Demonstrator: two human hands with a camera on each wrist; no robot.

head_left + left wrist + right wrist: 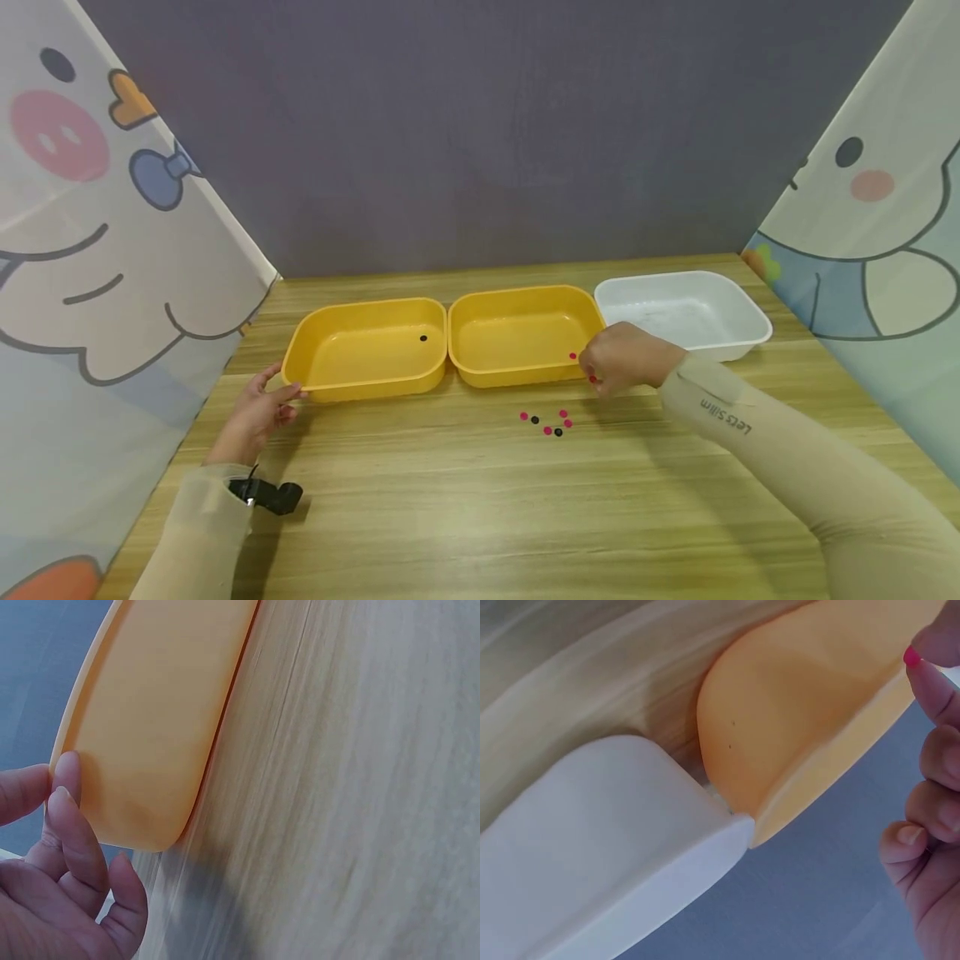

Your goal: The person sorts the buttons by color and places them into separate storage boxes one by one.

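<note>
My left hand (255,417) pinches the rim of the left yellow tray (390,388) at its near left corner. In the left wrist view, thumb and fingers take that yellow rim (71,712) from both sides. Over the near right corner of the middle yellow tray (517,377) is my right hand (626,358), fingers curled. Between its thumb and index finger it pinches a small pink disc (911,656), clearest in the right wrist view. Another pink disc (573,356) shows at the middle tray's front wall. One black disc (423,338) lies inside the left tray.
Several pink discs (567,423) and two black discs (558,432) lie scattered on the wooden table (465,517) before the middle tray. A white tray (735,312) stands at the right, beside the middle one. Behind rises a grey panel (487,142).
</note>
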